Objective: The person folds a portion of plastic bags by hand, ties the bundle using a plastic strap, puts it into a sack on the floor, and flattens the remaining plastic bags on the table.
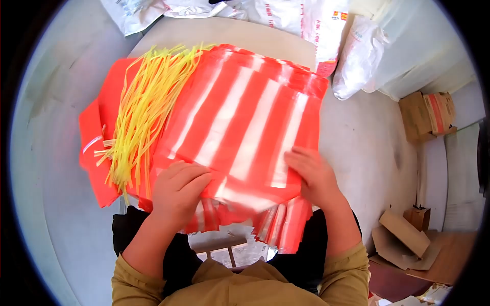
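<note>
A stack of red-and-white striped plastic bags point(242, 122) lies in front of me, its near end hanging over the edge toward my lap. My left hand point(181, 187) is closed on the left side of the bags near the close end, fingers curled together. On the opposite side, my right hand point(312, 174) grips the edge of the bags, its fingers over the top and its thumb hidden. The plastic between both hands is creased and slightly blurred. A bundle of yellow strips point(148, 112) rests left of the stripes, over plain red material point(104, 137).
The bags lie on a pale tabletop point(224, 31). White printed sacks point(286, 15) line the far side, and another white sack point(360, 56) leans at the far right. Cardboard boxes point(427, 115) stand to the right, with an opened carton point(403, 237) lower down.
</note>
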Motion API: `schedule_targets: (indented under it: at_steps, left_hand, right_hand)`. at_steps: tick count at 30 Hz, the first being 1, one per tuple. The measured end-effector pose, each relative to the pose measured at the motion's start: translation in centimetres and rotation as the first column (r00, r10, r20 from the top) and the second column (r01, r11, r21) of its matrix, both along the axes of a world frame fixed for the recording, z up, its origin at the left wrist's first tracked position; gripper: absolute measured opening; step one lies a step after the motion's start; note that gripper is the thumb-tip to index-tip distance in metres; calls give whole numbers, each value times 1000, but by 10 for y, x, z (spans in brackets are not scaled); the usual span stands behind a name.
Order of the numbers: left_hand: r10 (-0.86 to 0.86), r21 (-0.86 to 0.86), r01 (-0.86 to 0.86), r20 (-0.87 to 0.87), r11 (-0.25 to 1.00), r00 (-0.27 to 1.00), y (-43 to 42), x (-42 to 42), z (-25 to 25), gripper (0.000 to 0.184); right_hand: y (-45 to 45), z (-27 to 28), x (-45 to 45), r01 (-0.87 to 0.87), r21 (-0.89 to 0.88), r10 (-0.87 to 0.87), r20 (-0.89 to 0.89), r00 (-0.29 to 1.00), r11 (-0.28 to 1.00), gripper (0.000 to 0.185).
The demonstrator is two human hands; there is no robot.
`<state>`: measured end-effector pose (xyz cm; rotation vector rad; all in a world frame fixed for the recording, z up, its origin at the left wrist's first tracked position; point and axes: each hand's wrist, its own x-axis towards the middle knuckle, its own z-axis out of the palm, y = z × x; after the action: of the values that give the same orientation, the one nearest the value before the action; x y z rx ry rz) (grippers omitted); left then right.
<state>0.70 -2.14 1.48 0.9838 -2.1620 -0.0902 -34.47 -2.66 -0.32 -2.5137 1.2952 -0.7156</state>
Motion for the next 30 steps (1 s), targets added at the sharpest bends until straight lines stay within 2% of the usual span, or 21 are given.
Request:
schedule_targets:
  at_steps: [2, 3, 9, 15, 17, 20, 21, 22, 24, 27, 28, 30]
  left_hand:
    - [11, -30, -10, 18, 999, 1000, 3, -1, 7, 20]
    - [13, -53, -11, 33, 999, 999, 5, 1, 7, 19]
    - [-17, -109, 18, 14, 994, 1000, 18, 8, 19, 15]
    - [-28, -142, 22, -42, 990, 999, 24, 15, 31, 16]
    - [-50, -158, 33, -109, 987, 993, 23, 16, 31, 19]
    - [-154, -172, 118, -211, 978, 965, 20, 13, 26, 22]
    - [-191, -157, 156, -239, 975, 952, 21, 10, 27, 22]
    - [-225, -145, 192, -267, 971, 937, 24, 6, 27, 23]
    - [-286, -118, 263, -283, 958, 915, 29, -5, 25, 22]
    - [-366, -49, 370, -310, 928, 877, 43, -24, 16, 24]
    - [-388, -21, 403, -322, 915, 864, 51, -32, 16, 25]
    - [-449, 73, 513, -388, 855, 805, 66, -49, 19, 28]
  right_hand:
    - [-11, -9, -13, 117, -63, -114, 55, 992, 991, 49]
    - [-18, -1, -11, 164, -72, -163, 20, 986, 984, 44]
    - [-37, -13, -19, 302, -88, -295, 88, 951, 949, 40]
    - [-44, -19, -25, 204, -106, -170, 268, 948, 973, 35]
    - [-40, -11, -25, 210, -156, -152, 321, 935, 965, 33]
    - [-26, 26, -29, 213, -246, -114, 363, 925, 946, 33]
    - [-14, 36, -33, 293, -247, -187, 377, 907, 924, 32]
    - [0, 43, -39, 359, -173, -243, 472, 847, 917, 29]
    - [27, 58, -61, 393, -130, -291, 475, 831, 910, 26]
    - [76, 96, -81, 478, -170, -377, 416, 828, 862, 25]
    - [92, 120, -79, 514, -260, -444, 285, 849, 817, 26]
    - [117, 159, -79, 548, -391, -500, 225, 836, 739, 27]
